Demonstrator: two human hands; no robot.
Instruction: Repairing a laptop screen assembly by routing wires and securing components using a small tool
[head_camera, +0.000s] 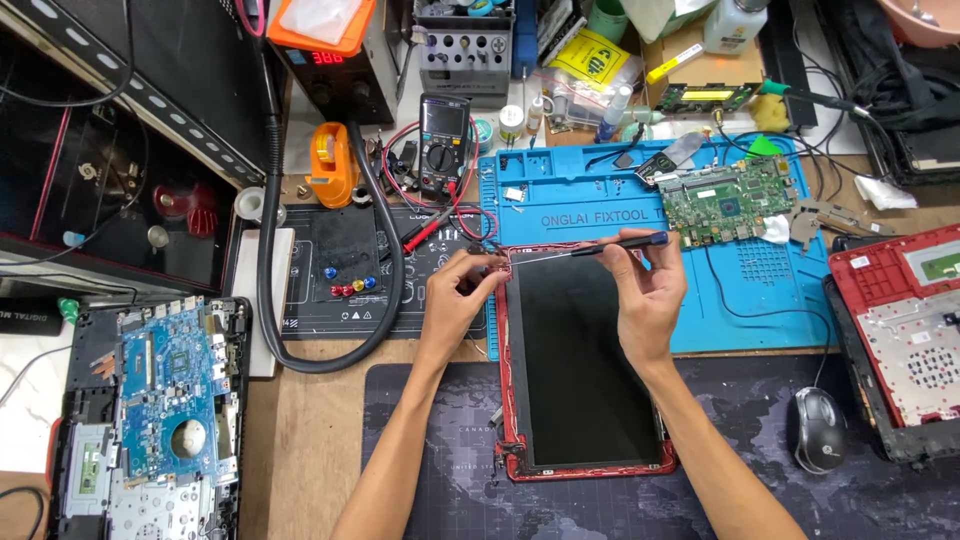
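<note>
Hands meet at the top edge of a red-framed laptop screen panel (585, 360), which lies face up in the centre of the frame, partly on a dark desk mat (440, 450) and partly on a blue work mat (600, 200). Right hand (645, 290) pinches a slim screwdriver (600, 246) with a blue-and-black handle between thumb and fingertips, the shaft lying almost level and pointing left along the panel's upper edge toward its top left corner. Left hand (462, 290) sits at that same corner, its fingers curled and pressed close together at the red bezel — whether they pinch something small there cannot be made out. A green circuit board (728, 200) rests on the blue mat in the upper right, just beyond the right hand. A multimeter (444, 140) stands above the left hand, an opened laptop base with a blue board (165, 390) lies at lower left, and a mouse (820, 428) sits at lower right — well apart from both hands
</note>
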